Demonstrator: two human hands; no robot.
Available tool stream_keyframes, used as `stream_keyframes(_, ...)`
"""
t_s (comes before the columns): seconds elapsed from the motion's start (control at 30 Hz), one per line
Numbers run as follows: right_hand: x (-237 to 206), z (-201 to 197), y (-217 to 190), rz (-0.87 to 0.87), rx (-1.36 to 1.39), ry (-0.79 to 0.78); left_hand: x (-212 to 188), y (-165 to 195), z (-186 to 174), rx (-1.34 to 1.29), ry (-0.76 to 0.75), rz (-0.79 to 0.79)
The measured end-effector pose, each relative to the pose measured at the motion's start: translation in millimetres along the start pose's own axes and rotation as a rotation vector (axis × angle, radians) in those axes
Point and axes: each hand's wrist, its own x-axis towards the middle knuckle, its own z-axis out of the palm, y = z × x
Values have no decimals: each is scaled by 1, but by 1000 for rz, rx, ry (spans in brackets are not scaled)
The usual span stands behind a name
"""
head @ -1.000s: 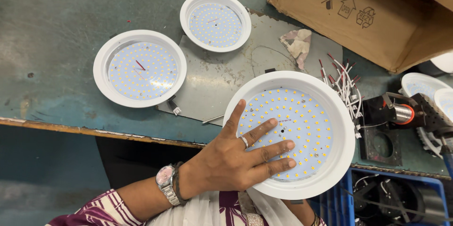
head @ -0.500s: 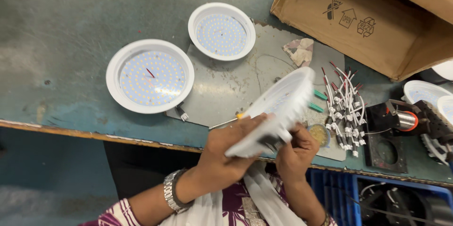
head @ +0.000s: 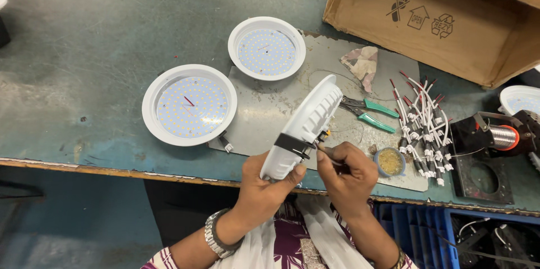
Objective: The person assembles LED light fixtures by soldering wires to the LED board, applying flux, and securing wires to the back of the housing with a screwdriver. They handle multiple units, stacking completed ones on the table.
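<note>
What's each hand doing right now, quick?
Left hand: closed on the rim of the white round lamp, held on edge.
Right hand: fingers pinched at the lamp's spring clip; what they grip cannot be told.

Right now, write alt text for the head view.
Left hand holds a round white lamp on edge over a bench while the right hand touches a small tool to its back. Two more lamps lie face up, with pliers and wires nearby.
</note>
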Motion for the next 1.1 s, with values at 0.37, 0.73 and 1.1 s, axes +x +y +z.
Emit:
stream_keyframes(0.37,-47,-20,79,725,858,-173,10,30,12,862,-244,791)
stream_keyframes(0.73,-36,-15,60,999,1122,-94,8,26,14,1060,-280,922)
stream_keyframes(1.1,-29,-9,52,1046,1132,-59,10,25,7,1089,-265,898)
